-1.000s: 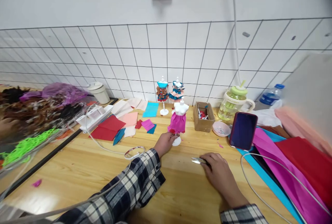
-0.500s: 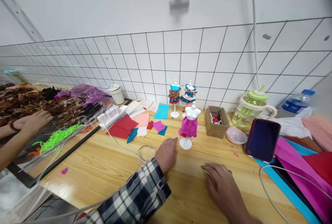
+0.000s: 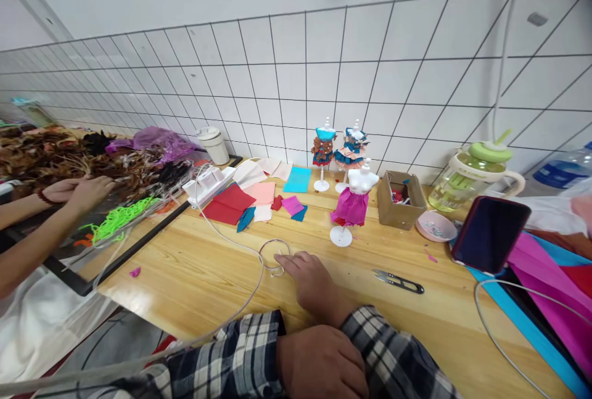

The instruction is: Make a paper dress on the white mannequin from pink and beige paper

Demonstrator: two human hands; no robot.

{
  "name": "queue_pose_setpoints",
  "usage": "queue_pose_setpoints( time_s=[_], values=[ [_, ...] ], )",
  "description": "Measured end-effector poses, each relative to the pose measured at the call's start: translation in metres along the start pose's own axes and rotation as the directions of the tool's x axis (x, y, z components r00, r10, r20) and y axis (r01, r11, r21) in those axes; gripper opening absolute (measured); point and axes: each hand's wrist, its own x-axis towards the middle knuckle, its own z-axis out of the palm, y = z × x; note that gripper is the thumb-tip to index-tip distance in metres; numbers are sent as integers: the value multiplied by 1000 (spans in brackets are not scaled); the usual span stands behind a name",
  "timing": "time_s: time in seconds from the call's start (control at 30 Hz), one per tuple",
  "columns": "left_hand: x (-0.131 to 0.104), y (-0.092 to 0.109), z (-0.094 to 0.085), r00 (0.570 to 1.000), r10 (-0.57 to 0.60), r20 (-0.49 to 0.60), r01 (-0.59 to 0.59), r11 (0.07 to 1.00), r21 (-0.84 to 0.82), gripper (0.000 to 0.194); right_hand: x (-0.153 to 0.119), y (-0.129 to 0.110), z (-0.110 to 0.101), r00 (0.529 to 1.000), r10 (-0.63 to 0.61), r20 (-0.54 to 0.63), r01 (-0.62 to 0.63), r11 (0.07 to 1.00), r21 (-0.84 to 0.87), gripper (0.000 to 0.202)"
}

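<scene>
My right hand (image 3: 319,282) reaches left across the wooden table, its index finger stretched onto a thin clear ring (image 3: 263,248); no firm grip on it shows. Close to the camera, my left hand (image 3: 324,362) lies below my right wrist, back up, its fingertips cut off by the frame's bottom edge. Thread snips (image 3: 398,281) lie alone to the right of my right hand. Beyond the hands stands a small white dress form (image 3: 362,180) on a round base, wearing a magenta skirt (image 3: 350,206) with a red edge beneath.
Two dressed forms (image 3: 323,146) stand behind. Fabric pieces (image 3: 229,203), a power strip (image 3: 210,184) and a cable (image 3: 240,245) lie left. Rightward are a cardboard box (image 3: 401,214), pink dish (image 3: 435,227), jug (image 3: 467,180) and phone (image 3: 491,235). Another person's hands (image 3: 78,192) work far left.
My right hand has moved left to the ring, uncovering the snips on the table. My left hand has drawn back toward the camera. The view has shifted slightly.
</scene>
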Motion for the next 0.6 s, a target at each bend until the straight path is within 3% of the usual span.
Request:
queue_pose_setpoints(
  time_s=[0.1, 0.17, 0.23, 0.3, 0.33, 0.4, 0.43, 0.5, 0.6],
  values=[
    [-7, -1, 2, 999, -14, -33, 13, 999, -35, 27, 19, 8, 1, 999, 26, 25, -24, 998, -51, 44],
    [-15, -1, -2, 983, -95, -158, 87, 994, -60, 17, 20, 18, -1, 996, 87, -9, -87, 991, -104, 35],
    [-27, -5, -11, 903, -241, -355, 239, 970, -51, 11, 17, 27, -4, 983, 174, -67, -181, 975, -126, 33],
    [-47, -16, -24, 728, -412, -547, 475, 879, -30, 18, 11, 33, -6, 964, 235, -127, -247, 965, -90, 39],
    [-59, -24, -33, 608, -494, -622, 612, 790, -30, 21, 7, 35, -7, 956, 246, -157, -258, 965, -56, 44],
    [-90, -47, -50, 273, -617, -738, 868, 489, -88, 25, -2, 33, -9, 949, 235, -212, -237, 971, 15, 49],
    [-106, -59, -59, 167, -656, -736, 938, 335, -86, 27, -8, 30, -10, 948, 220, -231, -216, 975, 43, 49],
    [-136, -84, -73, 26, -728, -686, 997, 67, -33, 40, -21, 23, -12, 950, 195, -243, -180, 980, 81, 46],
    [-165, -111, -86, -27, -741, -671, 999, 2, -42, 35, -41, 15, -16, 966, 158, -206, -135, 983, 121, 38]
  ],
)
